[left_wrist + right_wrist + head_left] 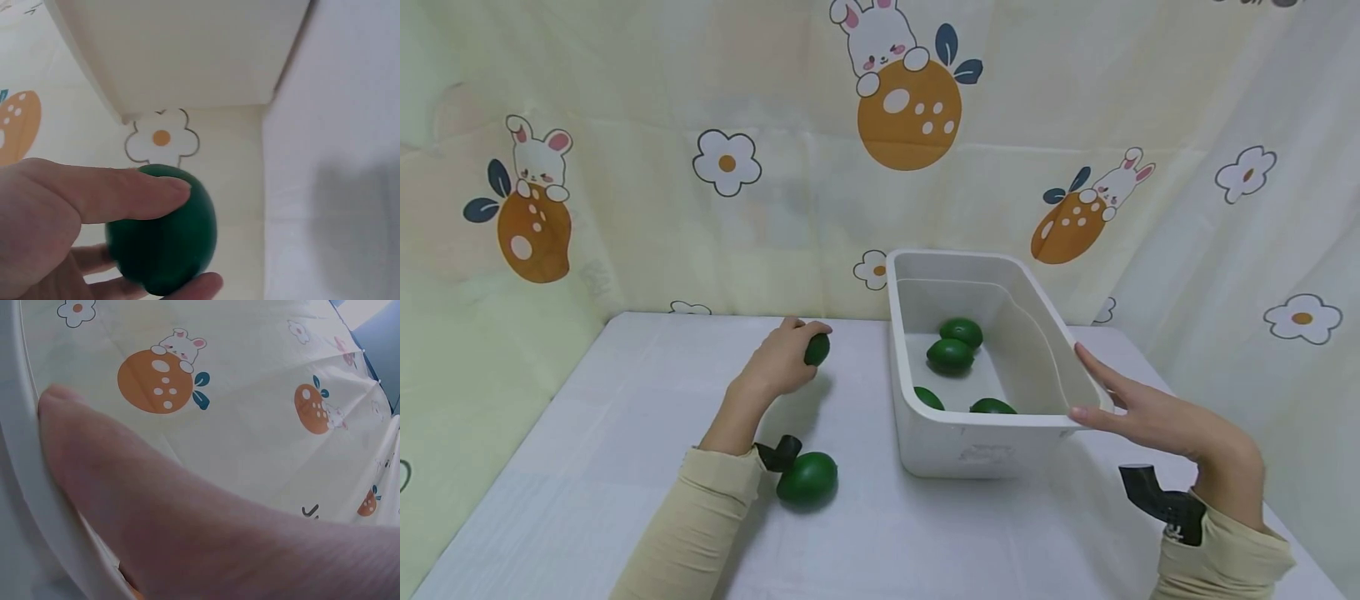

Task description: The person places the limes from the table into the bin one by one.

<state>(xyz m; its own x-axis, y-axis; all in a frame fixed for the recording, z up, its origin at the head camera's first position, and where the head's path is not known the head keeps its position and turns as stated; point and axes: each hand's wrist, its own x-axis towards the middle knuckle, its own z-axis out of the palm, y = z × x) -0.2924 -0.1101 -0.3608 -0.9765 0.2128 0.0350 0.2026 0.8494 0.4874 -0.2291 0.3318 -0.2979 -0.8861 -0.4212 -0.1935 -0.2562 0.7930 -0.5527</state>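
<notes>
The beige left sleeve point(688, 525) is the nearest to the camera, and it comes over the white worktop point(610, 433) from its near side. At its end, the left hand point(782, 354) has the thumb and fingers clamped around a green oval fruit point(817, 349), which is held toward the far edge of the worktop, left of the bin and apart from it. A black wrist device point(780, 454) sits at the cuff. Closer to the near side, a loose green fruit point(808, 480) lies on the worktop, also left of the bin.

Further right stands the white bin point(865, 437). Inside are four green fruits: two touch each other near the middle of its floor point(951, 356), and two others are partly hidden behind the near wall point(992, 407).

At the near right corner of the bin, the right hand point(1157, 412) touches the rim; its thumb and fingers are apart, rather straight. Behind everything hangs a curtain point(790, 233) with rabbits and flowers.
</notes>
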